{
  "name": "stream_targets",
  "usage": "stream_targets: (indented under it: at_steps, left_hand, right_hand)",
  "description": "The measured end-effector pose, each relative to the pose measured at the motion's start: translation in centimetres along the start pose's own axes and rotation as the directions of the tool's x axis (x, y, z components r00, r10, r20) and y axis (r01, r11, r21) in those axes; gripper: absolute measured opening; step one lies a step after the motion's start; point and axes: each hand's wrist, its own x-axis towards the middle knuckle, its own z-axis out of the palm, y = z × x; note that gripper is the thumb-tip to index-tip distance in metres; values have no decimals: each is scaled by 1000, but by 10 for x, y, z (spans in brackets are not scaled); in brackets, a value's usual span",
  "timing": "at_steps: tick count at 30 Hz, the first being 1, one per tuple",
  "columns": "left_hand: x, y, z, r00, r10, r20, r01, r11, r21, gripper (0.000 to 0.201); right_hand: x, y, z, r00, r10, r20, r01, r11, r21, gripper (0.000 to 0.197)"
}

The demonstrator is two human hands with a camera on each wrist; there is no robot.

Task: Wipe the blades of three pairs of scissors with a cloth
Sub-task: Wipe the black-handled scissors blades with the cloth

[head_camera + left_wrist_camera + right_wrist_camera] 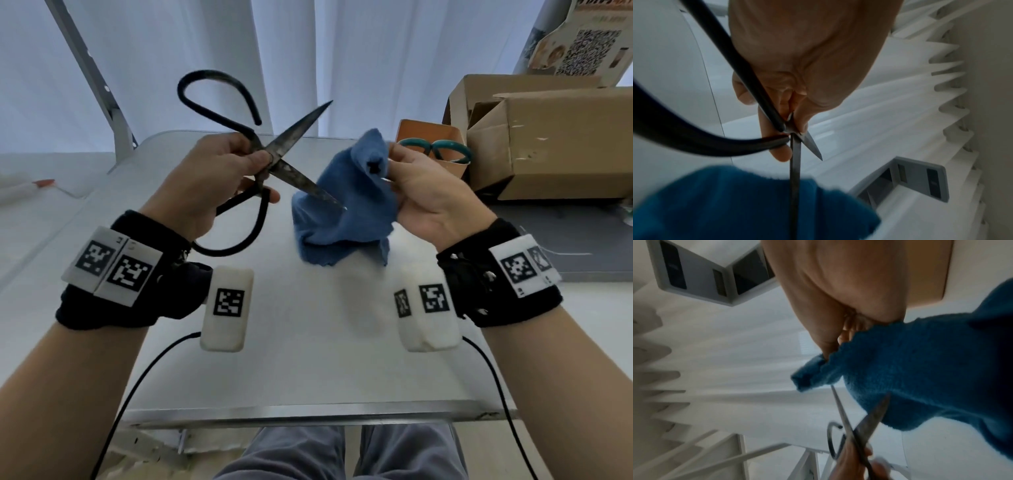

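My left hand (pixel 219 178) grips black iron scissors (pixel 291 171) near the pivot, above the table, with the blades spread apart. One blade points up and right; the other points down and right with its tip against the blue cloth (pixel 346 205). My right hand (pixel 421 192) pinches the top of that cloth, which hangs down to the tabletop. The left wrist view shows the scissors (pixel 795 155) with a blade running down over the cloth (pixel 748 206). From the right wrist, the cloth (pixel 920 373) hangs from my fingers above the open blades (pixel 859 426). Teal-handled scissors (pixel 435 149) stand in an orange box.
The white table (pixel 308 359) lies under both hands. An orange box (pixel 431 137) stands at the back right, beside large cardboard boxes (pixel 548 137). A pen-like object (pixel 30 188) lies at the far left. White curtains hang behind. Cables trail from both wrist units.
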Motion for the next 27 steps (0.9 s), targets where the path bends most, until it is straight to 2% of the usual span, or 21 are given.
stream_targets:
  at_steps: [4,9,12,14,18,21,24,27]
  left_hand:
    - [3,6,17,999,36,38,-36,999,-8,16]
    - [4,9,23,996,65,56,-67,997,36,12]
    - [5,9,30,991,125,40,-129,981,144,11]
    - [6,10,32,990,134,52,-140,979,145,10]
    - [6,9,26,989,59,133,-68,995,69,19]
    - [2,8,18,986,61,154,-72,995,65,10]
    - [0,9,6,988,108,113,-117,990,79,10]
    - [3,7,-4,973,230,8,-230,967,112,10]
  right_hand:
    - [6,1,26,1000,23,10,-21,993,-118,9]
    - [12,3,31,999,15,-31,-22,973,-232,26]
    - [14,8,37,999,-11,-51,0,974,-225,25]
    - [16,12,37,997,-17,-73,4,984,-177,23]
    - [17,12,29,996,-23,-81,16,997,-81,23]
    - [21,8,13,989,-32,-144,41,997,59,28]
    - [24,3,-4,962,-41,-271,99,974,204,18]
    - [21,0,-11,943,-34,-332,134,950,281,5]
